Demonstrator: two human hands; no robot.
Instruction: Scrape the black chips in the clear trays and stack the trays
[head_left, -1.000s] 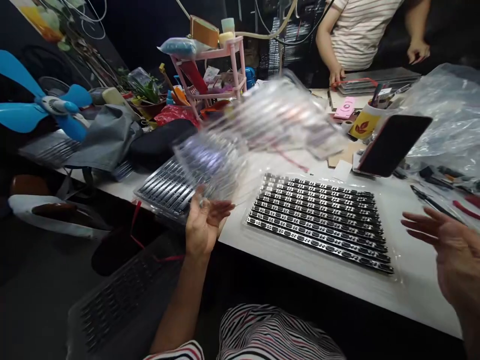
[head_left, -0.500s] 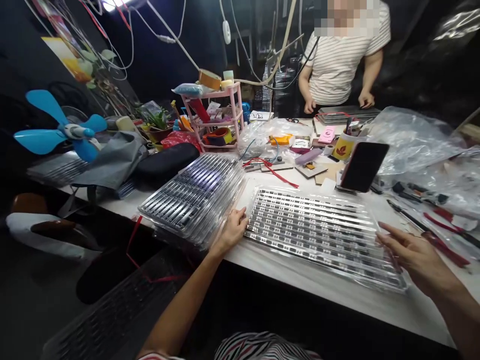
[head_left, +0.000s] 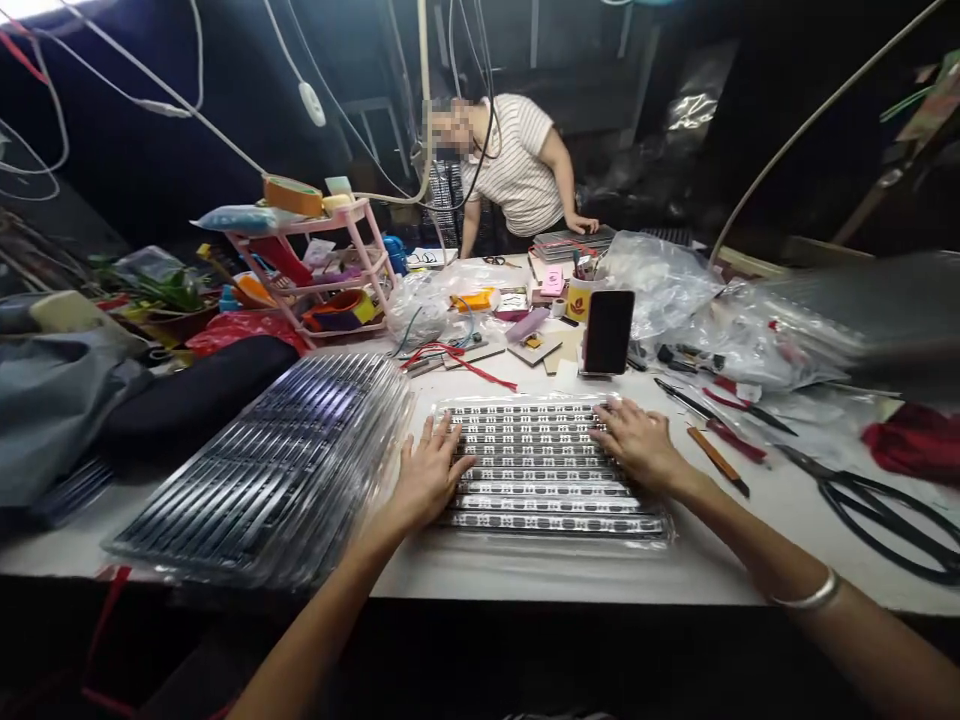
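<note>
Head view: a tray (head_left: 540, 478) of dark, patterned strips under clear plastic is seen lying near the front edge of the bench (head_left: 525, 577), about midway along it. The left hand (head_left: 431, 475) is laid on the tray's left end and the right hand (head_left: 637, 445) on its far right corner, both palm down. The grip of each hand is spread, with the fingers flat on the plastic and nothing pinched.

Just beside the tray, toward the bench's front left corner, a stack of clear ribbed trays (head_left: 270, 470) is set at an angle, its near edge blurred. A dark phone (head_left: 608, 331) is propped upright behind the tray. Toward the right edge, red-handled hand tools (head_left: 739, 412) and black scissors (head_left: 877, 500) are spread out. A pink rack (head_left: 315, 270) is stood toward the far left. At the far edge a person in a striped shirt (head_left: 517, 175) is seen, one hand rested on a pile there.
</note>
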